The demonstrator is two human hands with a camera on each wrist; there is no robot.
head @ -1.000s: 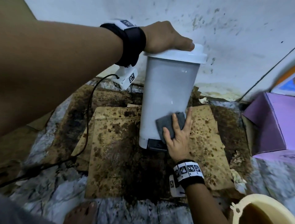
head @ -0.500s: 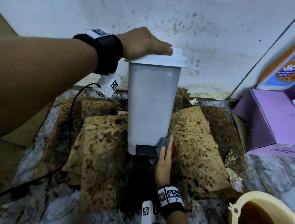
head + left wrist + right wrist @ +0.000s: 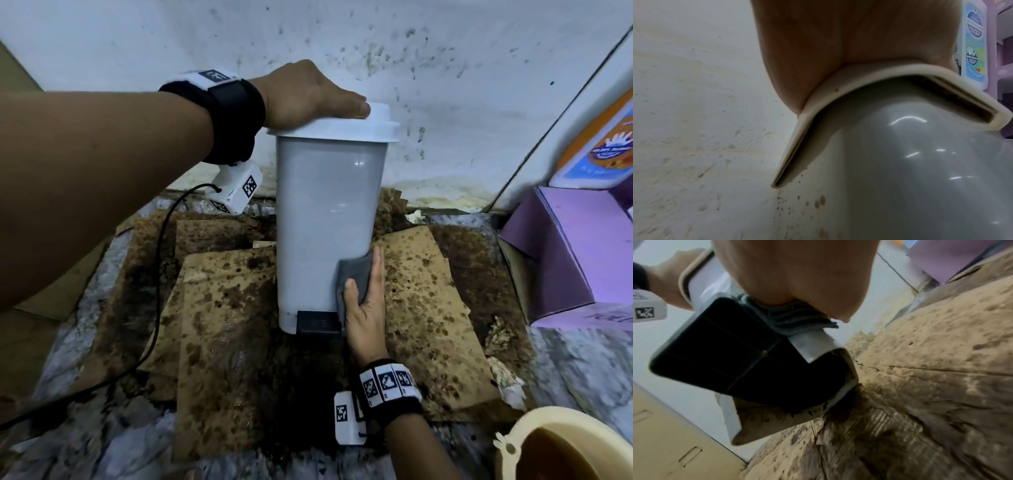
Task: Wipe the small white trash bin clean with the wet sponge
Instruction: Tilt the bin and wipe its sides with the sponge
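Note:
The small white trash bin (image 3: 325, 222) stands upright on stained cardboard, its black pedal (image 3: 317, 322) facing me. My left hand (image 3: 308, 92) lies flat on the white lid (image 3: 342, 132) and presses down; the left wrist view shows the palm (image 3: 838, 40) over the lid rim (image 3: 818, 105) and brown specks on the bin wall (image 3: 910, 178). My right hand (image 3: 366, 301) holds the grey sponge (image 3: 356, 274) against the bin's lower right corner, thumb in front, fingers round the side. In the right wrist view the sponge (image 3: 797, 319) sits just above the pedal (image 3: 731, 353).
Wet, brown-spotted cardboard (image 3: 222, 325) covers the floor under the bin. A purple box (image 3: 565, 257) stands at the right, a cream basin (image 3: 534, 425) of brown water at the bottom right. The spattered white wall (image 3: 445, 68) is close behind. A black cable (image 3: 159, 274) hangs at the left.
My right hand slid the sponge down to the bin's base beside the pedal, then back up onto the lower right corner. The left hand stayed on the lid.

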